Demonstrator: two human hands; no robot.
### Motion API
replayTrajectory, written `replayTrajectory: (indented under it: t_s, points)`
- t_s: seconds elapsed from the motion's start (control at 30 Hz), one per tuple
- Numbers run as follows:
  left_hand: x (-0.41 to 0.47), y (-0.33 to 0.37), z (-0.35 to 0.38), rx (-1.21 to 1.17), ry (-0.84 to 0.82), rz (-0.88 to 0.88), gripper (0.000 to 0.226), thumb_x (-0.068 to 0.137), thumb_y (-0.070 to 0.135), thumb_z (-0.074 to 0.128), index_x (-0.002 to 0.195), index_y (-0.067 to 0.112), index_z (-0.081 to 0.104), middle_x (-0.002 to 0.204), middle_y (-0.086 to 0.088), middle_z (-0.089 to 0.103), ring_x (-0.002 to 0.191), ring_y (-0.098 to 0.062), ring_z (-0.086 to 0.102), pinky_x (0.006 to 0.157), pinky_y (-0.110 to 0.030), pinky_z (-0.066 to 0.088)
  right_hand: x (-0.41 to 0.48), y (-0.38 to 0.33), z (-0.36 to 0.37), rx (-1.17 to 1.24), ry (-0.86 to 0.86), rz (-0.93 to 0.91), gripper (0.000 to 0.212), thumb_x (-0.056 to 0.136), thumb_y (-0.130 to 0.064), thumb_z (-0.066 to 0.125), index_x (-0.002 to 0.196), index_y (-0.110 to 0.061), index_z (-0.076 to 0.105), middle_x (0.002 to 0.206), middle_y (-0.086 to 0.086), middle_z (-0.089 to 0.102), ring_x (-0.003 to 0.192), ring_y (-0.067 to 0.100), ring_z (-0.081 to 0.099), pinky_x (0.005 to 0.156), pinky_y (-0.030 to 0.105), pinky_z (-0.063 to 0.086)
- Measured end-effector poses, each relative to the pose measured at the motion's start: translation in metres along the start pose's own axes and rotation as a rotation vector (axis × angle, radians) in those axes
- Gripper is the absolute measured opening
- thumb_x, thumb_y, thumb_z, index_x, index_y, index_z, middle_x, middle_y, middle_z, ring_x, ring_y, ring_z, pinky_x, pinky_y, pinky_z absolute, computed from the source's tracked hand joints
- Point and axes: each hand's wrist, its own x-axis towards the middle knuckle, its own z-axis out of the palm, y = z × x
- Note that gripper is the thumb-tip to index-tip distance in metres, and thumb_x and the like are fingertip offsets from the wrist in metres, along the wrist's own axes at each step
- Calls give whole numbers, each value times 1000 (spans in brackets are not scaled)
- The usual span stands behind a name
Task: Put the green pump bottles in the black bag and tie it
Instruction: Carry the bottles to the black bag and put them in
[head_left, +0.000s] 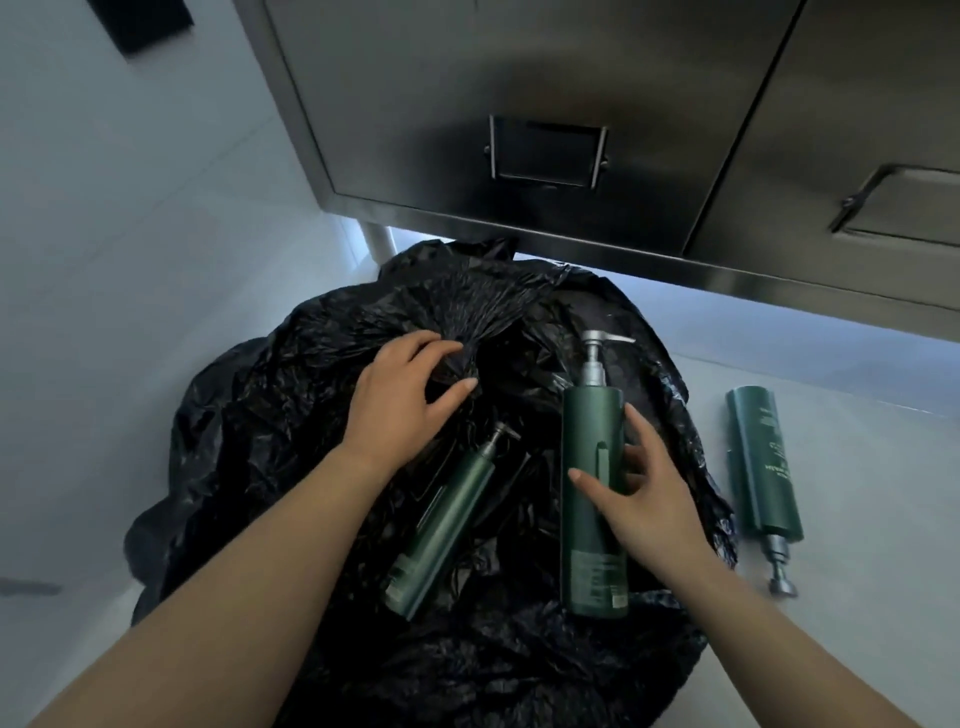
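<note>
A crumpled black bag (291, 447) lies spread on the pale floor. My left hand (405, 395) grips a gathered bunch of its plastic near the far side. My right hand (639, 493) holds a tall green pump bottle (592, 467) over the bag, pump pointing away from me. A second green pump bottle (441, 530) lies tilted in the bag's folds between my arms. A third green pump bottle (763, 462) rests on the floor to the right of the bag, pump end toward me.
A stainless steel cabinet (519, 130) with recessed handles stands just beyond the bag, raised on a leg (376, 241). A pale wall runs along the left. Bare floor (872, 519) lies to the right of the third bottle.
</note>
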Motion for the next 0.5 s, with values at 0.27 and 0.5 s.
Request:
replayTrajectory:
  t_s: [0.27, 0.5]
  points:
    - [0, -15, 23, 65, -43, -74, 31, 88, 31, 60, 118, 25, 60, 108, 0, 61, 100, -24, 58, 68, -36, 53, -2, 8, 15, 85, 5, 52, 87, 76, -34, 75, 142, -47, 20, 102, -28, 47, 88, -4, 57, 63, 11, 44]
    - [12, -27, -1, 169, 320, 70, 39, 76, 37, 71, 113, 26, 61, 120, -5, 56, 113, -27, 52, 90, -47, 44, 16, -3, 29, 72, -41, 63, 88, 78, -34, 74, 144, -48, 18, 101, -34, 41, 82, -11, 53, 53, 6, 46]
